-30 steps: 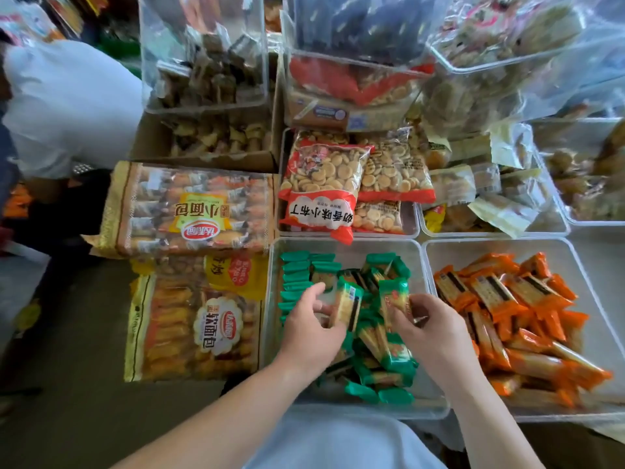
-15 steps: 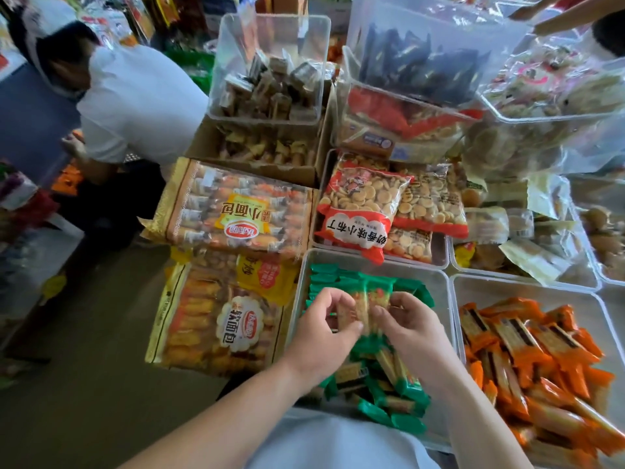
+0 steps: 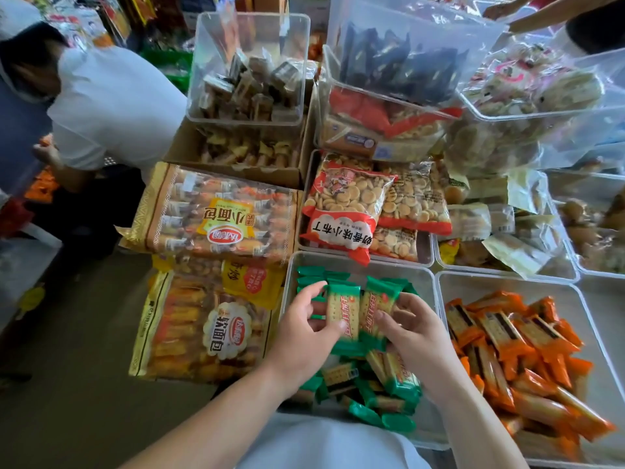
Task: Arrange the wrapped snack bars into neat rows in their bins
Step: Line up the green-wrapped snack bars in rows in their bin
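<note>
A clear plastic bin (image 3: 419, 286) in front of me holds green-wrapped snack bars. Several lie stacked on edge at its far left (image 3: 306, 277), and a loose heap (image 3: 378, 384) fills its near part. My left hand (image 3: 306, 330) pinches one green bar (image 3: 341, 313) upright over the bin's middle. My right hand (image 3: 411, 333) grips a second green bar (image 3: 373, 304) right beside the first. To the right, another clear bin (image 3: 507, 280) holds a jumble of orange-wrapped bars (image 3: 514, 346).
Large bread bags (image 3: 209, 218) lie stacked to the left. Biscuit bags (image 3: 341, 204) and more clear bins of sweets (image 3: 250, 86) crowd the back. A person in a white shirt (image 3: 111, 106) bends over at far left. Another person's arm (image 3: 554, 8) reaches in at top right.
Both hands lifted green bars from the heap and brought them together, upright and side by side, over the bin's middle. The camera view tilted upward.
</note>
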Motion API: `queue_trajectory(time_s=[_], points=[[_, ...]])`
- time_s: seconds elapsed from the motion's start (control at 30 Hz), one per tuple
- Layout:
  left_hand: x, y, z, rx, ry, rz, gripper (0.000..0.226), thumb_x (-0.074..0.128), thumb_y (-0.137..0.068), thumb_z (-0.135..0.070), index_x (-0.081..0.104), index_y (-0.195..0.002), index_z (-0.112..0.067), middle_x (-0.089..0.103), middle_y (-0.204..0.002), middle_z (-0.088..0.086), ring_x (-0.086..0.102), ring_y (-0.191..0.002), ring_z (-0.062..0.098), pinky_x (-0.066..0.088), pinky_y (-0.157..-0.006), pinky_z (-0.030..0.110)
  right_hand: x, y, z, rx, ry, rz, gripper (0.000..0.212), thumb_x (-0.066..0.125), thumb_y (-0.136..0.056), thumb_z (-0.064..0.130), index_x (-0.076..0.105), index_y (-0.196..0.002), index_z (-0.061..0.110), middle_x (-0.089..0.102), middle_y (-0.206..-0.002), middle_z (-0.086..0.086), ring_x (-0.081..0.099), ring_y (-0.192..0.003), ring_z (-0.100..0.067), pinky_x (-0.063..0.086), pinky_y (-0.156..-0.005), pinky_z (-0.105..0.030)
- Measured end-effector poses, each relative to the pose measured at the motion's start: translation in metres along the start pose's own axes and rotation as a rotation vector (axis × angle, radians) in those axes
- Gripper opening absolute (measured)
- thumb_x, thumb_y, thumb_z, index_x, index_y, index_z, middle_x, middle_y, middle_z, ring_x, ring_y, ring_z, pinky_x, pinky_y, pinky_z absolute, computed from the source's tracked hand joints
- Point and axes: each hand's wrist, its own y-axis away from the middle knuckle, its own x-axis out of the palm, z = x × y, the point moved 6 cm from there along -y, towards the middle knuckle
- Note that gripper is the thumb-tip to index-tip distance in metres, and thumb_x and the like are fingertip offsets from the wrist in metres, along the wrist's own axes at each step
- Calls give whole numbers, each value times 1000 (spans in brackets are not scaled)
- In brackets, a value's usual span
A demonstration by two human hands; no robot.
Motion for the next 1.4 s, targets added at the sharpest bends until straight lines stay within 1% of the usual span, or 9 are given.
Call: queue_trajectory(time_s=[0.23,0.43,0.53,0.63,0.8,0.97,1.07,1.27,1.4], points=[[-3,-2,2,-14,30,30,59,73,-97,-19,45,-142,-43,71,-122,-12,72,-108,10,64,-86,40,-12,-6,7,-37,72,6,22,76,-93,26,65,-108,39,79,-90,12,74,-85,-6,59,-71,-29],[10,3,-10,182,-383,200,38,74,-89,-12,68,-115,-40,65,-115,-22,59,-112,-6,48,-97,12,-36,-25,23,-52,364,123,21,70,-95,41,69,-116,44,77,-92,7,73,-89,-16,62,-83,-44],[14,5,-17,232,-426,222,38,75,-90,-13,69,-120,-36,62,-119,-24,54,-116,-12,42,-97,4,-33,-26,25,-63,446,217,28,64,-98,47,67,-126,46,74,-106,15,70,-97,-7,61,-85,-36],[9,0,-24,237,-337,135,43,78,-88,-11,65,-118,-40,64,-118,-23,58,-109,-10,50,-89,8,-16,-19,25,-120,576,334,23,61,-102,42,66,-124,45,72,-109,22,67,-98,2,59,-87,-30],[3,-6,-29,268,-236,25,51,85,-84,-17,61,-123,-40,63,-120,-19,63,-113,-1,56,-92,18,4,-6,15,-87,362,422,44,73,-91,49,61,-130,36,73,-113,16,71,-103,-5,61,-90,-34],[-1,-5,-27,293,-241,-96,38,80,-90,-22,61,-120,-33,60,-119,-18,62,-113,-1,54,-92,16,9,-10,6,-64,261,370,37,81,-89,26,65,-122,30,76,-107,10,73,-97,-11,61,-90,-40],[-1,-6,-12,144,-229,-30,28,77,-91,-25,58,-110,-33,64,-114,-15,63,-109,-1,55,-91,17,2,-13,1,-11,173,294,39,80,-90,26,63,-125,31,76,-109,9,74,-99,-13,61,-92,-43],[20,-6,-4,36,-119,136,35,90,-79,-28,61,-96,-21,75,-97,-8,72,-92,4,62,-84,30,14,-9,4,-18,135,397,33,72,-97,19,64,-128,24,77,-113,7,73,-106,-13,60,-94,-36],[17,-10,5,16,-114,170,34,91,-77,-27,58,-89,-31,76,-100,-9,74,-97,11,63,-88,40,11,-11,10,-28,160,434,31,69,-99,27,64,-130,28,75,-117,10,71,-109,-10,58,-95,-30]])
